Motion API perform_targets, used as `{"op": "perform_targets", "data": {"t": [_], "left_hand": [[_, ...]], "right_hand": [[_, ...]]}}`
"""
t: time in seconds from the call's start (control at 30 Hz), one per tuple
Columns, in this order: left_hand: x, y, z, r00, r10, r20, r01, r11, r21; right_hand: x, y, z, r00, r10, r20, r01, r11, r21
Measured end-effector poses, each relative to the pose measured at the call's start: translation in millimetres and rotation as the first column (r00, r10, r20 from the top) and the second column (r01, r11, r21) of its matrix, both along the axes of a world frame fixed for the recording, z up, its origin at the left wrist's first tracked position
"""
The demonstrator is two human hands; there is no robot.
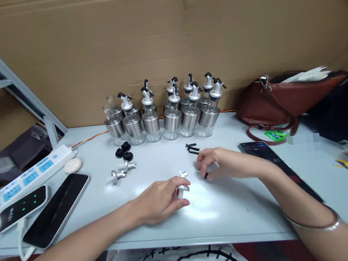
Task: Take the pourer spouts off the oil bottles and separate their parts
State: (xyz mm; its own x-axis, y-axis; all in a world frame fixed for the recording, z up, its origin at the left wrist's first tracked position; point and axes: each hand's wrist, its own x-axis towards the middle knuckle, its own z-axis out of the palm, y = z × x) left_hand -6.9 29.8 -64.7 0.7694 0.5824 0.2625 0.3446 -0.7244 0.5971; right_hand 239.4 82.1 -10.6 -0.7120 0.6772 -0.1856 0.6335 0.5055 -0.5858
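My left hand (161, 201) is closed on a silver-white pourer spout (183, 188), held just above the table near its front middle. My right hand (214, 163) has its fingers curled down, with a small black piece (206, 176) at the fingertips. Beside that hand lie several thin black levers (192, 147). Two more silver pourer spouts (118, 175) lie left of my left hand, and behind them are three black stoppers (124, 151). At the back stand several glass-and-steel oil bottles (151, 122), most topped with spouts that carry black levers.
On the left are a white power strip (28, 178), a round white case (73, 165), a black phone (57, 210) and a small device with green lights (24, 208). To the right lie another phone (279, 169) and a brown bag (264, 99). Cardboard (163, 35) backs the table.
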Motion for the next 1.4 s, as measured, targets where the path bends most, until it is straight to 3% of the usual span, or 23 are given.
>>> {"op": "perform_targets", "data": {"t": [0.23,0.63,0.9,1.07,1.23,1.4], "left_hand": [[6,2,-0.9,0.999,0.026,0.028,-0.026,0.999,-0.024],[5,1,1.0,0.996,0.029,0.088,-0.022,0.997,-0.081],[5,1,-3.9,0.985,0.118,0.130,-0.100,0.986,-0.135],[3,1,-6.9,0.980,0.119,0.157,-0.110,0.992,-0.067],[4,-1,-1.5,0.991,0.101,0.090,-0.103,0.994,0.021],[5,-2,-1.6,0.987,0.112,0.118,-0.125,0.986,0.109]], "right_hand": [[-5,-10,11.4,0.973,-0.157,-0.167,0.167,0.985,0.053],[-22,-19,3.8,0.919,-0.184,-0.349,0.249,0.956,0.153],[-27,-21,2.9,0.840,-0.218,-0.497,0.329,0.933,0.148],[-33,-23,-3.0,0.776,-0.244,-0.581,0.353,0.932,0.080],[-37,-26,-4.5,0.767,-0.186,-0.614,0.290,0.954,0.074],[-37,-26,-5.8,0.762,-0.182,-0.622,0.300,0.950,0.090]]}}
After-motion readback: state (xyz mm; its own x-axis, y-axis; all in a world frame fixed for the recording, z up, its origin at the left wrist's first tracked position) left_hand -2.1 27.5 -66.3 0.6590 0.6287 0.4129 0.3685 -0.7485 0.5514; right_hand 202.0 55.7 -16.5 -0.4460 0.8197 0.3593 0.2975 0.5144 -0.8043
